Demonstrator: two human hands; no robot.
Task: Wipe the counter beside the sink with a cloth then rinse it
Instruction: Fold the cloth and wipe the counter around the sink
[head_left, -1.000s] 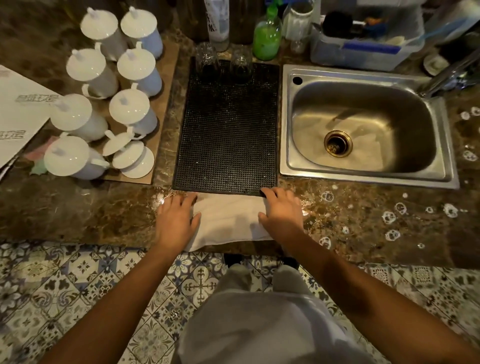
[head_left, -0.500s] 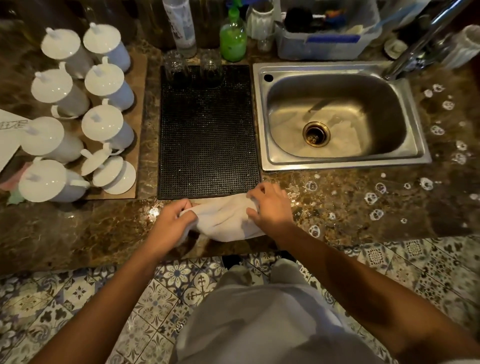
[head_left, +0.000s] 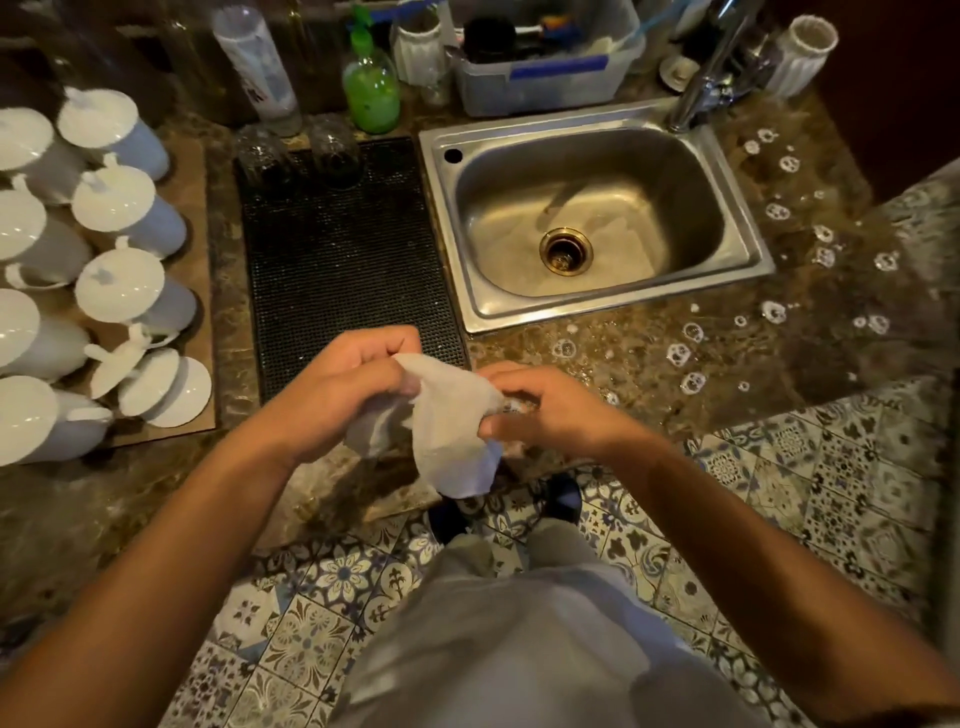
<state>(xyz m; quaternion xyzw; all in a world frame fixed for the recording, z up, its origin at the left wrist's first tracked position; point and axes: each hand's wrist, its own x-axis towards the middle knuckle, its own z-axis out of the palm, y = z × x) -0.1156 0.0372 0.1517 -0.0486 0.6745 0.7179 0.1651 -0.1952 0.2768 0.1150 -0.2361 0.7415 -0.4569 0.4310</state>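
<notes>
A white cloth (head_left: 447, 431) hangs bunched between both hands, lifted off the brown marble counter (head_left: 649, 395) near its front edge. My left hand (head_left: 343, 395) grips the cloth's upper left part. My right hand (head_left: 545, 410) pinches its right side. The steel sink (head_left: 592, 218) sits behind and to the right, with its drain in the middle and the tap (head_left: 701, 88) at its back right corner. Soap foam spots (head_left: 680, 356) dot the counter in front of and right of the sink.
A black drying mat (head_left: 343, 260) with two upturned glasses (head_left: 296, 156) lies left of the sink. White lidded cups (head_left: 119, 249) fill a board at far left. A green soap bottle (head_left: 371, 88), a plastic tub (head_left: 545, 62) and a white vase (head_left: 800, 52) line the back.
The cloth lay flat on the counter under both palms. Both hands gathered it up and lifted it off the surface, and it now hangs between them.
</notes>
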